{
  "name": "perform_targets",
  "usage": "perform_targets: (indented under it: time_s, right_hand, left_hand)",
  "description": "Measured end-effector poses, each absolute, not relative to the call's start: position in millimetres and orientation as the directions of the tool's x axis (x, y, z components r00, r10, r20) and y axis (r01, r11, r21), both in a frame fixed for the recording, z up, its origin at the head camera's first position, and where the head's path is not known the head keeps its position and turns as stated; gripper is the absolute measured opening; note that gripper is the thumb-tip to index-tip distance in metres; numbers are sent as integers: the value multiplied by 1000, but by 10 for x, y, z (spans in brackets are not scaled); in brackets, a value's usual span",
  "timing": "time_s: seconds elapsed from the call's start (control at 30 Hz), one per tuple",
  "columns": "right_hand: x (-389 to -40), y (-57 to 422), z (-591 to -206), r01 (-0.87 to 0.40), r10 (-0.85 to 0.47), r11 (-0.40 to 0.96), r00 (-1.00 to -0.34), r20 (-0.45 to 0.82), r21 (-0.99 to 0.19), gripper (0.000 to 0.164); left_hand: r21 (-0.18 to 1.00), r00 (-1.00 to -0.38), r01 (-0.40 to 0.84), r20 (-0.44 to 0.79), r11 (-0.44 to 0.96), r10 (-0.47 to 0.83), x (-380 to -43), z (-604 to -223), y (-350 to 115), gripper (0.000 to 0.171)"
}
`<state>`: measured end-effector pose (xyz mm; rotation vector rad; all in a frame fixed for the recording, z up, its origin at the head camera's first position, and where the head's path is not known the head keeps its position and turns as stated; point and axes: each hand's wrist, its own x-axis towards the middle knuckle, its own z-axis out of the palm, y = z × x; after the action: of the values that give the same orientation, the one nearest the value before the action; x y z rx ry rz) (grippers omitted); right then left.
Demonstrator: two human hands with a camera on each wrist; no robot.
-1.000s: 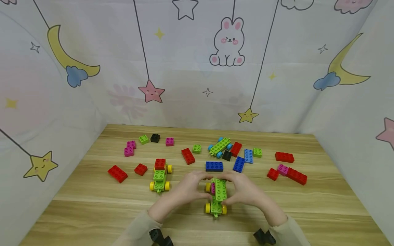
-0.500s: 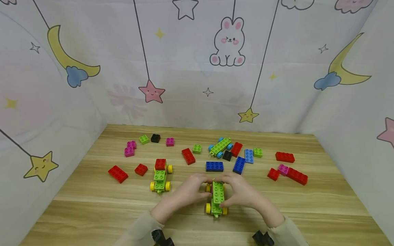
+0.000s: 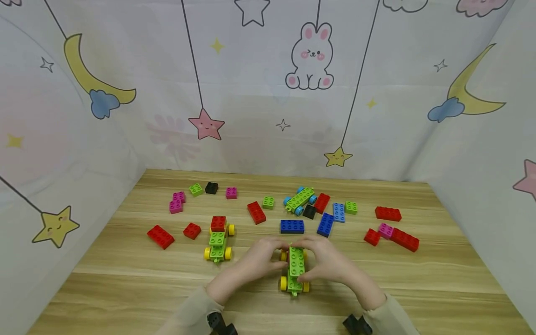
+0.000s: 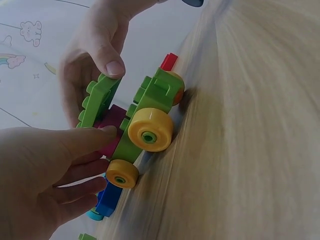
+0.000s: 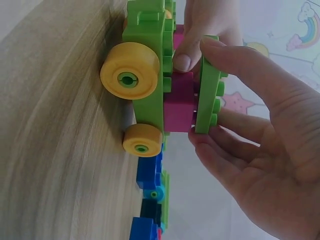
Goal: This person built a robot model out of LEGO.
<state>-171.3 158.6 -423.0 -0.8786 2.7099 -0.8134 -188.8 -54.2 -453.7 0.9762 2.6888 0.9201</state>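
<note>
A green toy car base (image 3: 295, 286) with yellow wheels stands on the table in front of me. On top of it sits a magenta brick (image 5: 179, 105), hidden from above in the head view. My right hand (image 3: 328, 260) pinches a long green brick (image 3: 297, 261) between thumb and fingers, just over the magenta one. That green brick tilts a little, and a narrow gap shows under it in the right wrist view. From the other side my left hand (image 3: 264, 257) holds the magenta brick, its thumb (image 4: 95, 137) against it; the fingertips' contact is partly hidden.
A second car (image 3: 217, 244) with yellow wheels and a red brick on top stands to the left. Behind the hands lie a blue brick (image 3: 291, 226), a blue-wheeled green base (image 3: 299, 200) and several loose bricks. Red bricks (image 3: 404, 239) lie at the right.
My right hand has shifted the long green brick left, over the magenta brick, which no longer shows clearly from above. During the last half second the hands have hardly moved.
</note>
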Motion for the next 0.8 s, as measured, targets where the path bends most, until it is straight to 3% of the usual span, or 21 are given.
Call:
perform_targets:
  time_s: [0.8]
  right_hand:
    - [-1717, 1528, -4212, -459, -571, 697, -820, -39, -551, 68]
  left_hand:
    - [610, -785, 520, 64, 598, 617, -1893, -4548, -545, 33]
